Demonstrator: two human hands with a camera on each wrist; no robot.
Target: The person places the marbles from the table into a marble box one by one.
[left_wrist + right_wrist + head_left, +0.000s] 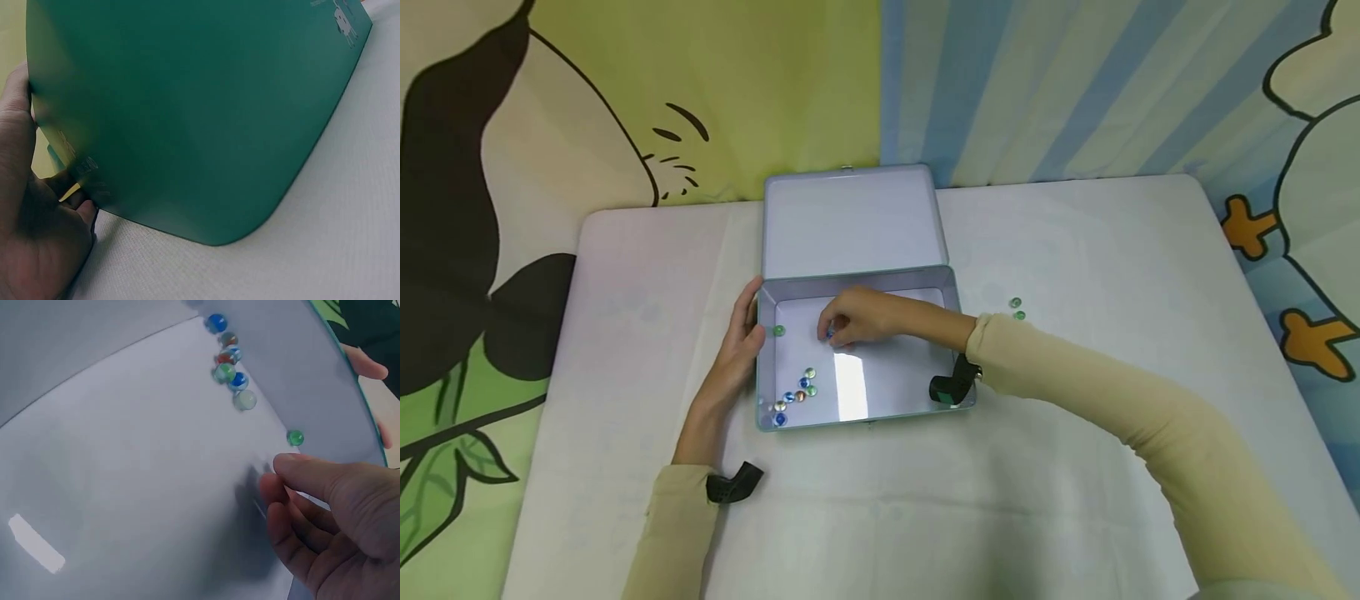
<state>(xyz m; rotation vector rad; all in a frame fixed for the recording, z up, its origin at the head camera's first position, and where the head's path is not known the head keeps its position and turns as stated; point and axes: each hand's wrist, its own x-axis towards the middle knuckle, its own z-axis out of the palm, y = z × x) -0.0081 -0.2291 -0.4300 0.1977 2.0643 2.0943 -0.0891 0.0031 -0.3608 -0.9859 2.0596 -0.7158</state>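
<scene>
A hinged tin box [895, 408], pale inside and green outside, lies with its lid [853, 221] folded back. My right hand [868, 315] is inside it, over the left half, and pinches a blue marble [830, 333] at the fingertips; in the right wrist view the fingers hide that marble. Several glass marbles [226, 372] gather along the left wall and front left corner. A green marble [295, 438] sits apart by the same wall. My left hand [733, 358] rests on the outside of the left wall, fingers extended, as the green side [187, 125] also shows.
Two green marbles [1017, 308] lie on the white tablecloth [1112, 275] right of the box, beyond the right forearm. A printed curtain [820, 83] hangs behind the table. Black wrist devices [735, 483] are worn on both arms.
</scene>
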